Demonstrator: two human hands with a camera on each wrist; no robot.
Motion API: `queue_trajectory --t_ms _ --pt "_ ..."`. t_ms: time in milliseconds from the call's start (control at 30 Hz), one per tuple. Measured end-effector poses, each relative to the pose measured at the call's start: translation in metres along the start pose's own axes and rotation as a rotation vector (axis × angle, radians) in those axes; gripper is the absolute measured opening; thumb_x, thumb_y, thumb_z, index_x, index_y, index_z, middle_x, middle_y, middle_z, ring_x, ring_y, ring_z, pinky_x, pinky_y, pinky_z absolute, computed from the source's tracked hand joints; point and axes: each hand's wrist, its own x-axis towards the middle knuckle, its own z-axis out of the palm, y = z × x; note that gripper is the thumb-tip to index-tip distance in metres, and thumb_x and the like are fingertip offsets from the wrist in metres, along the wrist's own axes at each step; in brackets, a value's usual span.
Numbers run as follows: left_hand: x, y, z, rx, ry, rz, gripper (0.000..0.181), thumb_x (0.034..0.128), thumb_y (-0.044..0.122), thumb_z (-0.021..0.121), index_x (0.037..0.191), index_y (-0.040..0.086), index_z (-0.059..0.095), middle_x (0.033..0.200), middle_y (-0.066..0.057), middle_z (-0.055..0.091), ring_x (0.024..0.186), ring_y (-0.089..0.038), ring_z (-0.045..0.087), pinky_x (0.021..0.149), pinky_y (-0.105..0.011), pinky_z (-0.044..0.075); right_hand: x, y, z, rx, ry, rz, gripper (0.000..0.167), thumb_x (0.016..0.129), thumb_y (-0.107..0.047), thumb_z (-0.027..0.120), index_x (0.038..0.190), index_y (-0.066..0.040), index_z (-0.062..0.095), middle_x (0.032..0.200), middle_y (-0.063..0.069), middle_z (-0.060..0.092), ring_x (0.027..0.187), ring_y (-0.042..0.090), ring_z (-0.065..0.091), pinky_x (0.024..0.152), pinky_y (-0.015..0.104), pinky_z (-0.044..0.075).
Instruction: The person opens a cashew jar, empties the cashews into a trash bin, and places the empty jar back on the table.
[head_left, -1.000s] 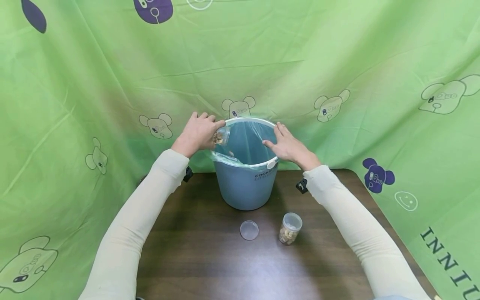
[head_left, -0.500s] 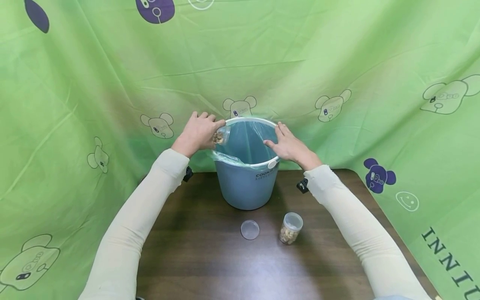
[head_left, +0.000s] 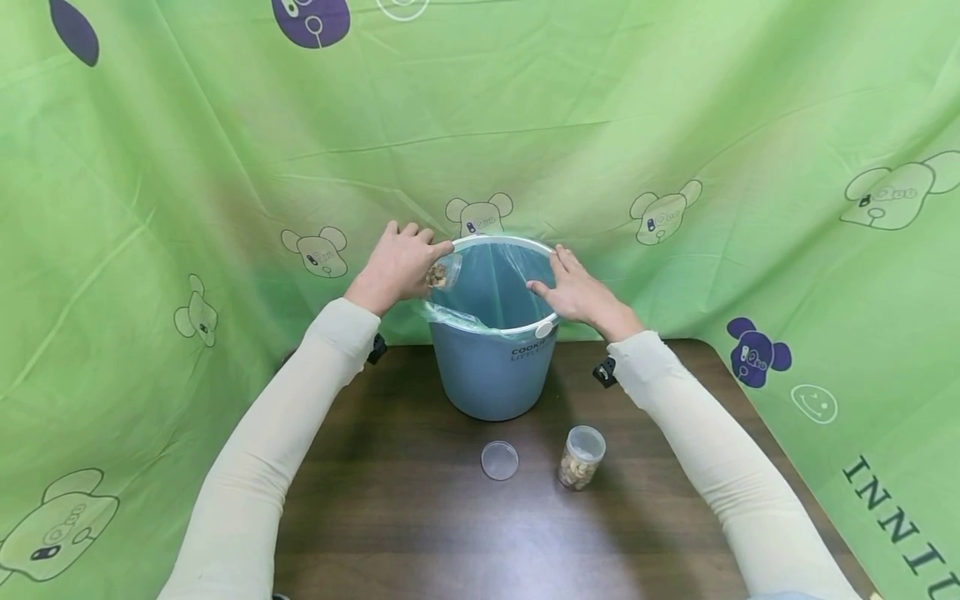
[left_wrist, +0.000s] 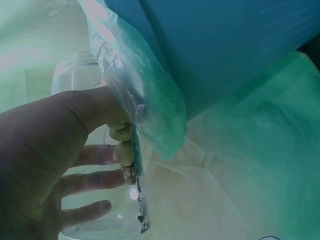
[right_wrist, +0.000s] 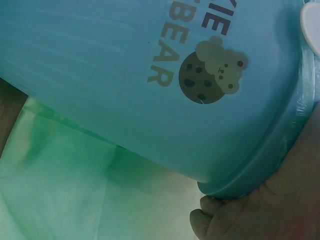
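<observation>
My left hand [head_left: 395, 268] grips a clear jar [head_left: 450, 268], tilted over the left rim of a blue bin [head_left: 491, 375]. Brown and pale nut-like pieces [head_left: 437, 276] lie inside the jar; in the left wrist view several pieces [left_wrist: 123, 153] gather beside its flat end, with fingers seen through the clear wall. A thin green liner [left_wrist: 150, 105] hangs over the bin's rim. My right hand [head_left: 581, 293] rests on the right rim, fingers extended and thumb over the opening. In the right wrist view, fingertips [right_wrist: 202, 220] show beside the rim.
On the brown table [head_left: 420, 517] in front of the bin lie a round clear lid [head_left: 499, 461] and, to its right, an upright clear jar [head_left: 581, 458] containing pale pieces. A green printed cloth [head_left: 525, 108] hangs behind and along both sides.
A small piece seen inside the bin below the tilted jar one second ago is no longer visible. Both hands have kept nearly the same places.
</observation>
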Motion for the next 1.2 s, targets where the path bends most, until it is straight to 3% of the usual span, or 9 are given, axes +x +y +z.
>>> queue_trajectory --t_ms 567,1200 --pt "0.0005 0.0003 0.0024 0.072 0.102 0.028 0.069 0.085 0.03 0.089 0.147 0.028 0.059 0.134 -0.011 0.068 0.124 -0.037 0.06 0.102 -0.056 0.044 0.0044 0.0051 0.0005 -0.008 0.009 -0.011 0.09 0.111 -0.057 0.034 0.167 0.007 0.003 0.177 0.024 -0.008 0.166 0.041 -0.004 0.134 0.056 0.009" --pt "0.0027 0.0034 0.0014 0.12 0.095 0.037 0.062 0.0925 0.019 0.081 0.149 0.031 0.059 0.134 -0.009 0.067 0.123 -0.036 0.058 0.106 -0.057 0.04 0.0042 0.005 0.0011 0.001 0.014 -0.009 0.089 0.112 -0.055 0.037 0.167 0.006 0.004 0.178 0.024 -0.007 0.166 0.041 -0.004 0.133 0.056 0.008"
